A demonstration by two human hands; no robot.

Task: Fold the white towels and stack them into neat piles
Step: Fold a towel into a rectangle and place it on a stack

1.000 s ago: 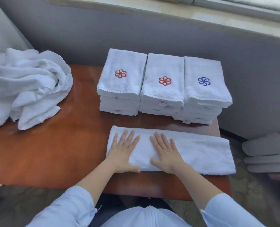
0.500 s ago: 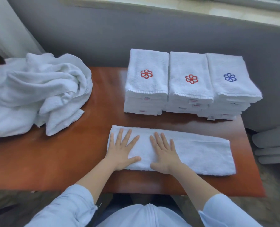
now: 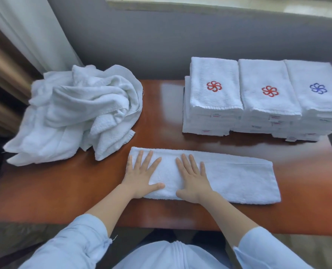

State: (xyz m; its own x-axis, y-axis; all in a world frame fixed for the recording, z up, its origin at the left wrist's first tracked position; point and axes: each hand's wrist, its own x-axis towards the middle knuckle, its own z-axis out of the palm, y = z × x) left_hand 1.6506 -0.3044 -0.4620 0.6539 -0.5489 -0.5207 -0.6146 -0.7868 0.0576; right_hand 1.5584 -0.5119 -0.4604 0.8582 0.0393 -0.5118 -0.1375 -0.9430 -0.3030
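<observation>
Left hand (image 3: 141,175): flat on the left end of the long folded towel (image 3: 238,179), fingers straight and fanned wide, thumb lying along the near edge. It presses down and grasps nothing.
Right hand (image 3: 193,179): just beside the left one, palm down near the towel's middle, fingers straight and closer together. It also presses and grips nothing.
Long folded towel: a narrow white strip lying left to right along the near side of the wooden table (image 3: 64,187), with its right half bare.
Folded stacks (image 3: 267,105): three neat piles side by side at the far right of the table, touching each other. The two on the left have a red flower emblem on top, and the rightmost has a blue one.
Unfolded heap (image 3: 79,113): crumpled white towels at the far left. They hang past the table's left edge and lie near the strip, with a band of wood between.
Sleeves (image 3: 74,243): light blue, forearms bare.
Backdrop: grey wall (image 3: 161,45) behind the table, pale curtain (image 3: 35,26) at the left.
</observation>
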